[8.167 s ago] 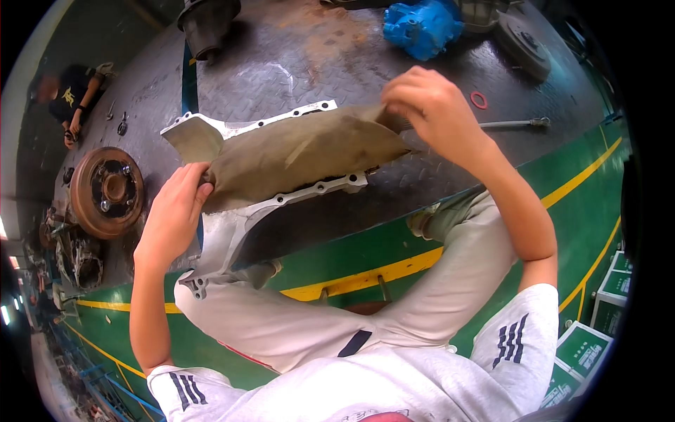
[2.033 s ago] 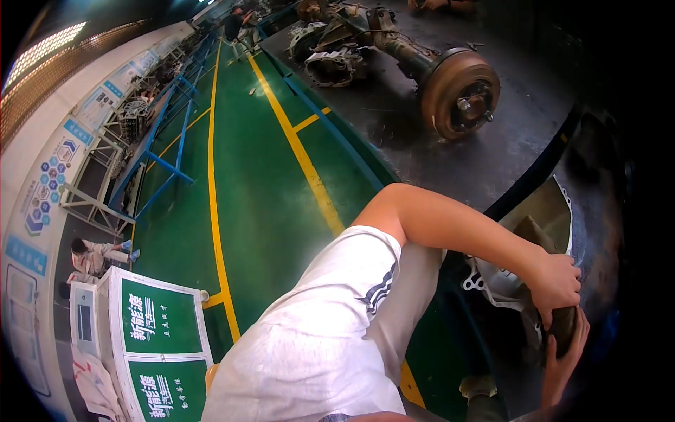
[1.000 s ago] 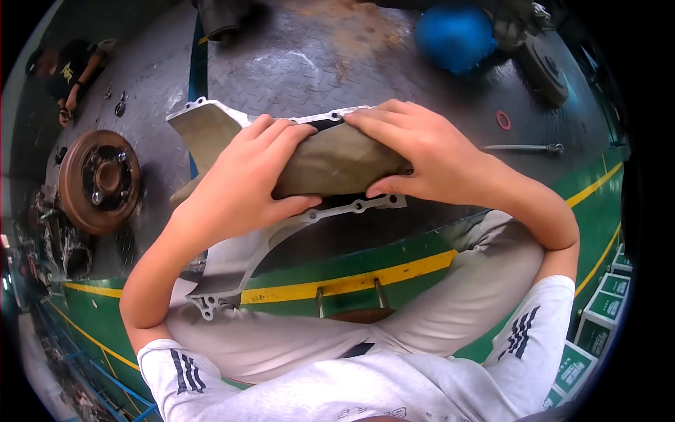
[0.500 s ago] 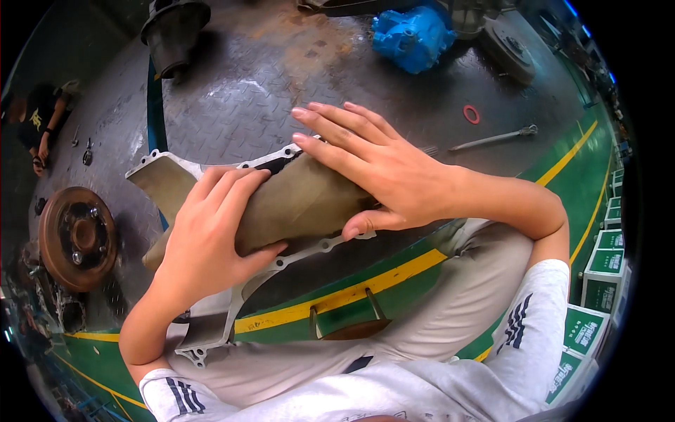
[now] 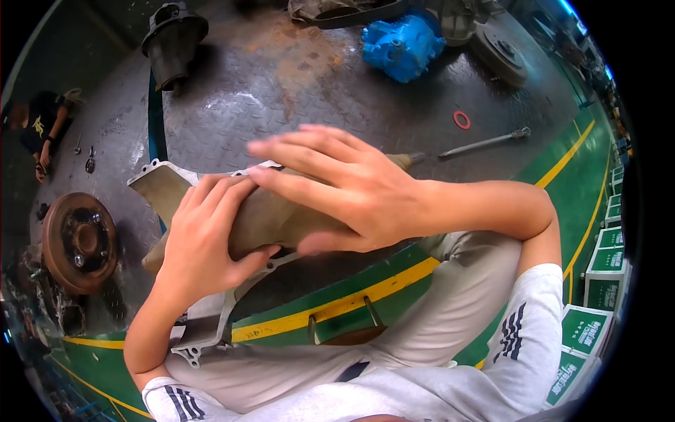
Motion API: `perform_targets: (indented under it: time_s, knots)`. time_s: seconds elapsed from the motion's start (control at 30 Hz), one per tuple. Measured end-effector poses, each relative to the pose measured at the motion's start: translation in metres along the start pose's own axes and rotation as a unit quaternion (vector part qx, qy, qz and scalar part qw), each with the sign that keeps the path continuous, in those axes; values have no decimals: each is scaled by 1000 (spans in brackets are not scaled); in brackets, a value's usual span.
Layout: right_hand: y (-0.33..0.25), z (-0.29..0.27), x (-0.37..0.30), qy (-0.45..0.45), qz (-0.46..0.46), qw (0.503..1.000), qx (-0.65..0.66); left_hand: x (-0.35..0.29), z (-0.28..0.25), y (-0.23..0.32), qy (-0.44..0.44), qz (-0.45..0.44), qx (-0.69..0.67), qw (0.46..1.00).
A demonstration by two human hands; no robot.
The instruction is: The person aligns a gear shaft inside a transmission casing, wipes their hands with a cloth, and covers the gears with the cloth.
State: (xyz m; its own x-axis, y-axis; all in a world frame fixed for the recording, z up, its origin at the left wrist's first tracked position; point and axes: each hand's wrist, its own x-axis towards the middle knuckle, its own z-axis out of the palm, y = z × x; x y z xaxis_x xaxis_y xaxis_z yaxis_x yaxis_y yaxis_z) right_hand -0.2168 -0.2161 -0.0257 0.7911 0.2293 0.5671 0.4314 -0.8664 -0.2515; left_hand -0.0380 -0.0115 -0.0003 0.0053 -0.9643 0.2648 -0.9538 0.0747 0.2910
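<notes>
A grey-brown cast metal housing [image 5: 256, 232] lies across the table's near edge, above my lap. Flanges with bolt holes run along its sides, and a flared end sits at the left. Curved over its left part, my left hand [image 5: 211, 235] has its fingers on the far side and its thumb on the near side. My right hand [image 5: 351, 186], slightly blurred, is flat over the middle with fingers stretched out, close to the left fingertips. Whether its palm touches the housing cannot be told. A splined shaft end [image 5: 416, 158] shows at the housing's narrow right end.
A rusty brake drum or hub [image 5: 79, 243] stands at left. Farther back are a dark metal casing [image 5: 172, 46], a blue casting [image 5: 402, 48] and a disc [image 5: 500, 55]. A red ring [image 5: 461, 119] and a metal rod [image 5: 484, 142] lie at right. Another person [image 5: 43, 130] is at far left.
My right hand has slid left along the housing toward my left hand, uncovering the narrow right end and shaft. My left hand keeps nearly the same place.
</notes>
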Motion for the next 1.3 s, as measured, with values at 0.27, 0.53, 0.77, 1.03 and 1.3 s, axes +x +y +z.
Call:
perform_targets:
  time_s: [0.27,0.53,0.77,1.03,1.3]
  knots:
    - [22,23,-7,-10,-9,1000,-3,-2,6,-2,17,3,-7,1000]
    - [27,28,-10,-9,4,996,93,0,2,1,13,-22,-16,1000]
    - [27,21,-11,8,-20,996,81,1,1,2,19,-16,-12,1000]
    - [24,23,-9,4,-1,999,48,-1,3,4,20,-34,-3,999]
    - [24,24,-9,10,3,999,43,0,3,4,37,-16,9,999]
